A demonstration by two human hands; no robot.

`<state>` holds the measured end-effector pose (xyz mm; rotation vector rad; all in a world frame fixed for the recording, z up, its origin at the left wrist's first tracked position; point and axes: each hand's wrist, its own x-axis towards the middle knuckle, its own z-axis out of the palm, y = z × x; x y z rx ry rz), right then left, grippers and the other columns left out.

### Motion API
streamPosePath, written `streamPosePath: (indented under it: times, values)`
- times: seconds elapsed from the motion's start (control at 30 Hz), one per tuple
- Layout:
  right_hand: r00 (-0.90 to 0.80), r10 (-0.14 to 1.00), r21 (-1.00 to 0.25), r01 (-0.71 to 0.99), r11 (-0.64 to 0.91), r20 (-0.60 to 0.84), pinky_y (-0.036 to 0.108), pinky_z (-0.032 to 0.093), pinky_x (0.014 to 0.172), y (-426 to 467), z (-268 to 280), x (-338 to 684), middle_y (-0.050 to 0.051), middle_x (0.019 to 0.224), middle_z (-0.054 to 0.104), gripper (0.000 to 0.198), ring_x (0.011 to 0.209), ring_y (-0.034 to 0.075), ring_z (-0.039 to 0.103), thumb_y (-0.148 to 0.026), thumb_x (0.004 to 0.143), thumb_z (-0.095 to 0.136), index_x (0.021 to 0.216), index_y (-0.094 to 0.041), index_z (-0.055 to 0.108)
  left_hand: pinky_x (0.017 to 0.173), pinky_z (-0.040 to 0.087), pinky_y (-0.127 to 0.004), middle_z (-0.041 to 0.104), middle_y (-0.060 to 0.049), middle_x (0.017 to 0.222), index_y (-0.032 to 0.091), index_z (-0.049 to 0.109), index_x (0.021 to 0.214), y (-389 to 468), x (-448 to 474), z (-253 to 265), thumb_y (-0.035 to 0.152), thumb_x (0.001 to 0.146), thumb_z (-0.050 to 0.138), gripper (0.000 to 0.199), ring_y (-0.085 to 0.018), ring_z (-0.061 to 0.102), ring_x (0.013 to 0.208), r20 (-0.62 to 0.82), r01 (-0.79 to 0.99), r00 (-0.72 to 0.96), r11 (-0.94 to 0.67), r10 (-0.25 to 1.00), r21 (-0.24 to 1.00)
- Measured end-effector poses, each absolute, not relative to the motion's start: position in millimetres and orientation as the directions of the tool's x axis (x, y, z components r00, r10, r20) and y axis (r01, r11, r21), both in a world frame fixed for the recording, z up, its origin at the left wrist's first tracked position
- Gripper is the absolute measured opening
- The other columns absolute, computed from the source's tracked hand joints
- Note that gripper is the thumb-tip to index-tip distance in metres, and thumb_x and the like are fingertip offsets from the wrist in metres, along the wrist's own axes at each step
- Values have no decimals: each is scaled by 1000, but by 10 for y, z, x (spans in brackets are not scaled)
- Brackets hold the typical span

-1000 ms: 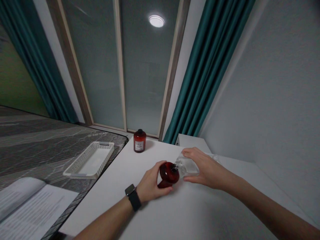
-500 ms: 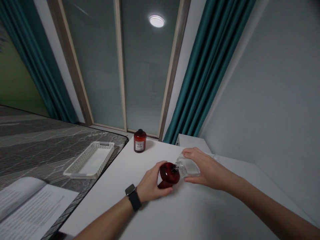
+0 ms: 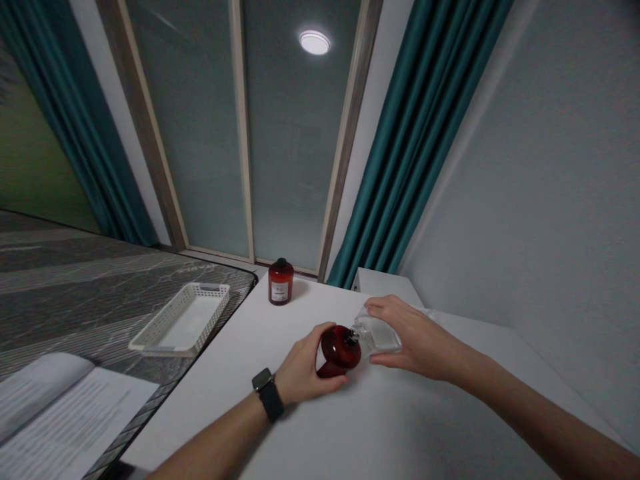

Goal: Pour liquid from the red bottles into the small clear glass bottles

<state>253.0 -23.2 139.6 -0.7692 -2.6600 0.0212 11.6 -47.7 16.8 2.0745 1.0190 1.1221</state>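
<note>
My left hand (image 3: pixel 309 367), with a dark watch on its wrist, is wrapped round a reddish-brown bottle (image 3: pixel 341 350) with a pale label, tilted to the right. In my right hand (image 3: pixel 407 337) is a clear bottle (image 3: pixel 377 333), tipped on its side so that its neck meets the mouth of the brown bottle. Whether liquid is flowing between them is too small to tell. Another reddish-brown bottle (image 3: pixel 281 283) with a white label and black top stands upright near the table's far left corner.
Both hands are over a white table (image 3: pixel 240 413). To its left, a grey patterned bed-like surface (image 3: pixel 125 287) carries a white plastic basket (image 3: pixel 150 347) and an open book (image 3: pixel 90 413). A white cabinet (image 3: pixel 385 283) stands behind the table, by teal curtains (image 3: pixel 385 187).
Both hands keep their holds and the bottles stay mouth to mouth. Only a very slight shift of the whole view shows.
</note>
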Motion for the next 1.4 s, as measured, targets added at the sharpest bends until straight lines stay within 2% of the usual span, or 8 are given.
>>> streamPosePath:
  times: [0.73,1.4]
  values:
    - [-788,487,-70,500,863,377,52,52,93,-204,1389,2517,15,123,63,65,115,33,59,-39,73,80,129,-21,52,103,46,-43,58,-11,130,20,38,135,-468,134,164,25,67,77,79,-29,59,116,449,322,331,-546,830,773]
    - [-802,462,-45,483,874,379,52,52,95,-200,1423,2496,15,125,61,66,115,34,58,-35,72,82,128,-23,50,104,45,-41,58,-10,129,20,38,134,-471,137,193,24,66,78,79,-28,58,116,446,299,323,-537,835,789]
